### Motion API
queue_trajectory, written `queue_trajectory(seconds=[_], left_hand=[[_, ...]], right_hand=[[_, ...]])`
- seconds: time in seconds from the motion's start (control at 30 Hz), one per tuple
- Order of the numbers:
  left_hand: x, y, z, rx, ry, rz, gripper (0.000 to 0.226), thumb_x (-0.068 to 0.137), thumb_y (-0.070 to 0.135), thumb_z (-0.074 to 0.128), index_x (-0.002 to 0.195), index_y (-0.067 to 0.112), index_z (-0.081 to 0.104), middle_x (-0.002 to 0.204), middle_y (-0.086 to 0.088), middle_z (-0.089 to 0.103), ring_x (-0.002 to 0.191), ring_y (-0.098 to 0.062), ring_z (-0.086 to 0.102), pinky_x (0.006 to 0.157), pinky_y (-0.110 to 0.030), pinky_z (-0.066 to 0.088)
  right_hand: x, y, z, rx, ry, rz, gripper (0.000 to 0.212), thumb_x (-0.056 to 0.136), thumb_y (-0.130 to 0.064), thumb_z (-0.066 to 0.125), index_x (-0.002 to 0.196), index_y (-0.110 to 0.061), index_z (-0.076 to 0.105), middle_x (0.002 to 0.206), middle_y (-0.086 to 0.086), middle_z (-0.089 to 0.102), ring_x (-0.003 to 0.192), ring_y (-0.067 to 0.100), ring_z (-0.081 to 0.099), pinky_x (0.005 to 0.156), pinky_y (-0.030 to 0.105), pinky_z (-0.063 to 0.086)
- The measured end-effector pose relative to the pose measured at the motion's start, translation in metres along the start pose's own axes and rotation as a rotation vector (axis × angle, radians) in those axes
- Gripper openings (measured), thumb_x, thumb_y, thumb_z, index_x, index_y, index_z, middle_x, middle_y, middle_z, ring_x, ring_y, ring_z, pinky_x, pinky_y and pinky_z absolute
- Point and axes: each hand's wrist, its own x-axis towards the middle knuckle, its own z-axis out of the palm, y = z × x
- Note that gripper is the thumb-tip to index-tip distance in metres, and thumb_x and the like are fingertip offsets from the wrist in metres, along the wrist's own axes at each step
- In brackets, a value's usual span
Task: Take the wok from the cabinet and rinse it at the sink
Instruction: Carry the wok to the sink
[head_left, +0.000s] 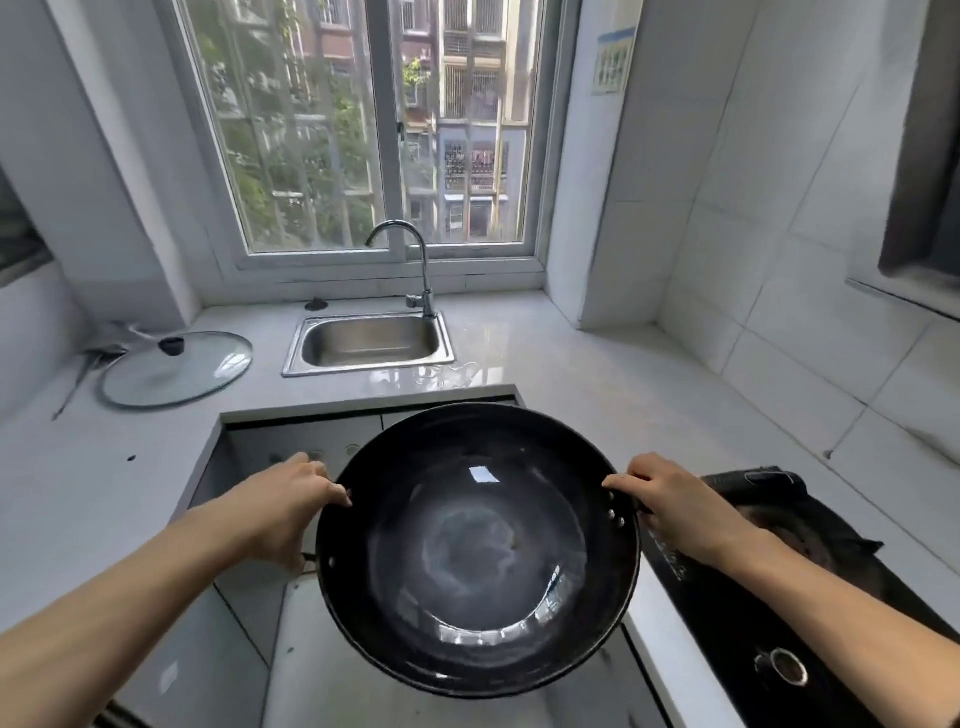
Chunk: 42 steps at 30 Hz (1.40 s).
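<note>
A large black wok hangs in the air in front of me, its hollow facing up, over the floor between the counters. My left hand grips its left rim and handle. My right hand grips the right rim by the rivets. The steel sink lies straight ahead in the counter under the window, with a curved chrome tap behind its right corner. The basin holds nothing that I can see.
A glass lid with a black knob lies on the white counter left of the sink. A black gas hob with a dark cloth is on the right counter. Grey cabinet doors stand below the sink.
</note>
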Motion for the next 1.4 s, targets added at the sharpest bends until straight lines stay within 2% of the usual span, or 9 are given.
queue_trajectory(seconds=[0.17,0.27,0.5,0.7,0.9,1.03,1.13,1.27,1.4], left_hand=[[0.046,-0.072,0.007,-0.015,0.018,0.005,0.087,0.062,0.041,0.080,0.140,0.039,0.041,0.127,0.008,0.046,0.117,-0.014,0.038,0.098,-0.028,0.042],[0.071,-0.113,0.009,-0.032,0.021,0.017,0.088,0.062,0.040,0.082,0.140,0.037,0.042,0.126,0.008,0.047,0.116,-0.015,0.038,0.098,-0.026,0.040],[0.128,-0.180,0.015,-0.076,-0.007,0.022,0.088,0.058,0.039,0.079,0.138,0.037,0.044,0.123,0.009,0.047,0.116,-0.014,0.039,0.098,-0.026,0.041],[0.199,-0.219,0.014,-0.082,-0.072,0.014,0.089,0.056,0.044,0.078,0.138,0.039,0.044,0.124,0.009,0.047,0.115,-0.014,0.039,0.097,-0.028,0.042],[0.276,-0.259,-0.001,-0.063,-0.136,-0.033,0.088,0.055,0.046,0.074,0.137,0.039,0.044,0.121,0.009,0.047,0.113,-0.014,0.039,0.094,-0.029,0.044],[0.313,-0.290,-0.014,-0.050,-0.127,-0.081,0.092,0.054,0.042,0.078,0.139,0.039,0.043,0.125,0.009,0.047,0.113,-0.015,0.038,0.095,-0.026,0.041],[0.331,-0.312,-0.014,-0.061,-0.101,-0.105,0.090,0.056,0.047,0.076,0.140,0.039,0.042,0.127,0.012,0.046,0.114,-0.012,0.038,0.094,-0.022,0.040],[0.355,-0.347,-0.005,-0.104,-0.116,-0.118,0.090,0.058,0.047,0.076,0.140,0.037,0.042,0.125,0.011,0.047,0.114,-0.013,0.038,0.096,-0.024,0.041],[0.382,-0.386,0.007,-0.130,-0.139,-0.128,0.090,0.057,0.035,0.074,0.141,0.036,0.041,0.124,0.009,0.048,0.115,-0.014,0.038,0.093,-0.029,0.045]], right_hand=[[0.077,-0.010,0.016,0.011,-0.026,0.005,0.067,0.057,0.015,0.069,0.114,-0.021,0.065,0.083,0.001,0.055,0.074,0.020,0.055,0.064,0.033,0.052],[0.125,-0.007,0.032,0.009,-0.031,0.007,0.068,0.056,0.013,0.072,0.112,-0.024,0.065,0.082,-0.002,0.054,0.071,0.019,0.055,0.060,0.033,0.052],[0.209,0.005,0.061,0.043,-0.088,0.020,0.063,0.064,0.004,0.072,0.114,-0.032,0.061,0.083,-0.005,0.052,0.077,0.018,0.054,0.065,0.035,0.051],[0.283,0.042,0.093,0.114,-0.104,0.001,0.055,0.067,0.000,0.075,0.113,-0.030,0.064,0.081,-0.004,0.053,0.074,0.018,0.055,0.063,0.034,0.052],[0.370,0.092,0.130,0.206,-0.082,-0.019,0.045,0.071,-0.009,0.078,0.109,-0.030,0.067,0.080,-0.009,0.048,0.073,0.013,0.052,0.064,0.024,0.044],[0.431,0.116,0.142,0.215,-0.087,-0.055,0.050,0.067,-0.006,0.080,0.110,-0.027,0.066,0.079,-0.008,0.049,0.071,0.008,0.043,0.063,0.026,0.047],[0.472,0.126,0.151,0.199,-0.097,-0.065,0.058,0.059,0.000,0.082,0.109,-0.025,0.067,0.079,-0.009,0.049,0.069,0.009,0.044,0.061,0.022,0.045],[0.524,0.130,0.163,0.195,-0.110,-0.100,0.058,0.058,0.000,0.085,0.106,-0.027,0.067,0.076,-0.010,0.047,0.065,0.010,0.047,0.055,0.025,0.049],[0.575,0.124,0.180,0.195,-0.097,-0.125,0.056,0.058,0.000,0.086,0.103,-0.028,0.067,0.074,-0.014,0.039,0.063,0.009,0.044,0.051,0.026,0.048]])
